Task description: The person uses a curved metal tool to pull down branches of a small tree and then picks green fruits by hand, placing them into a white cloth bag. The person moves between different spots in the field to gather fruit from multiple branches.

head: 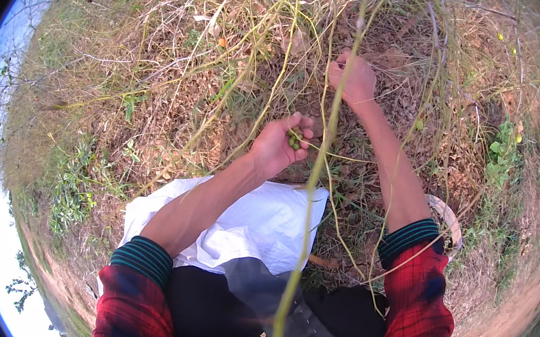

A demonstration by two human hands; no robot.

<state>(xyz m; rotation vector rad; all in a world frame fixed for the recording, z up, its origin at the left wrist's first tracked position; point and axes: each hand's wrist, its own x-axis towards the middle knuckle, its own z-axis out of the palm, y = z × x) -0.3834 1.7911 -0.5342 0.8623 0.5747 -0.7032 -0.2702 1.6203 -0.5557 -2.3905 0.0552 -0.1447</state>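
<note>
My left hand [280, 144] is cupped palm up around several small round green fruits [295, 139], with its fingers curled over them. Farther forward and to the right, my right hand [355, 76] has its fingers curled beside a thin green-yellow stem; whether anything lies between the fingertips cannot be told. A white woven sack [265, 213] spreads out below my left forearm, in front of my knees. Long leafless stems [321, 159] hang down between the camera and my hands.
Dry grass and leaf litter [205, 126] cover the ground. A pale round rim, perhaps of a bucket [451, 221], shows behind my right forearm. Single yellow-green fruits [419, 124] hang among the stems at the right. Green leafy weeds [502, 147] grow on both sides.
</note>
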